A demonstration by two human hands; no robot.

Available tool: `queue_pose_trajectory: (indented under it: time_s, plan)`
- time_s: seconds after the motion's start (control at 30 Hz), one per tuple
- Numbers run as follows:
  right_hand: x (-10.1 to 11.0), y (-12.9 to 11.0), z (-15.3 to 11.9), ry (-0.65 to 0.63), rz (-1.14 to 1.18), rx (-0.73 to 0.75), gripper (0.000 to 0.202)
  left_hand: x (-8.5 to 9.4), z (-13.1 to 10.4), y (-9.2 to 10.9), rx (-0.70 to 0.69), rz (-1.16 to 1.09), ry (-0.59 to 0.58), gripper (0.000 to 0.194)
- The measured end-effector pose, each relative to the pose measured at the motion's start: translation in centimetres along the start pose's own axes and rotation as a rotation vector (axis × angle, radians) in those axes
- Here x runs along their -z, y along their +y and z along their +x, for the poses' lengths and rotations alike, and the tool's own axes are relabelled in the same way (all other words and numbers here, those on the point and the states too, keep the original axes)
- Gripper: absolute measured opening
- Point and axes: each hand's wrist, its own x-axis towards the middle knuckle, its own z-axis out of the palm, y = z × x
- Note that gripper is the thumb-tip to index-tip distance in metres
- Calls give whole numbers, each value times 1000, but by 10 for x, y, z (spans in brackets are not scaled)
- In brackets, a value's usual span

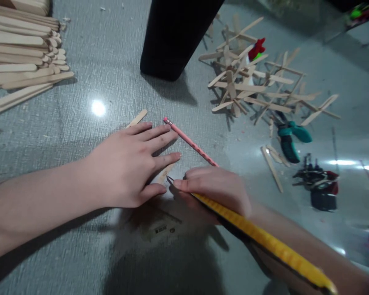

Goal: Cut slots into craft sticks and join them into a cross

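Observation:
My left hand (126,164) lies flat with fingers spread, pressing a wooden craft stick (137,118) against the table. The stick's far end sticks out beyond the fingers; its near end shows small dark marks between thumb and index finger. My right hand (215,188) is closed around a long yellow-handled tool (252,227) whose thin, dark pointed tip touches or nearly touches that marked end. I cannot tell the tool's exact kind. A pink pencil (190,142) lies beside my left fingertips, its lower end reaching my right hand.
A stack of craft sticks (18,53) lies at the far left. A tall black box (175,37) stands ahead. To the right are crossed, joined sticks (233,86), teal-handled pliers (290,139), loose sticks (272,169) and a dark cluttered object (320,184). Faint print (161,229) shows below my hands.

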Motion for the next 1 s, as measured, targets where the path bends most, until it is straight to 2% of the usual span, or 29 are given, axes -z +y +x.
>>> queue_pose_trajectory:
  time_s: [0.23,0.47,0.83,1.0]
  plan:
    - [10,-4,6,-20,-181,-18,21,-1,0,1,-3,-7,18,65]
    - [8,-4,7,-11,-226,8,20,-1,0,1,-12,-15,30,65]
    - [8,-5,6,-30,-132,-37,23,-1,0,1,-3,-2,23,64]
    - [4,-6,7,-2,-18,-63,24,-1,0,0,-7,-5,16,64]
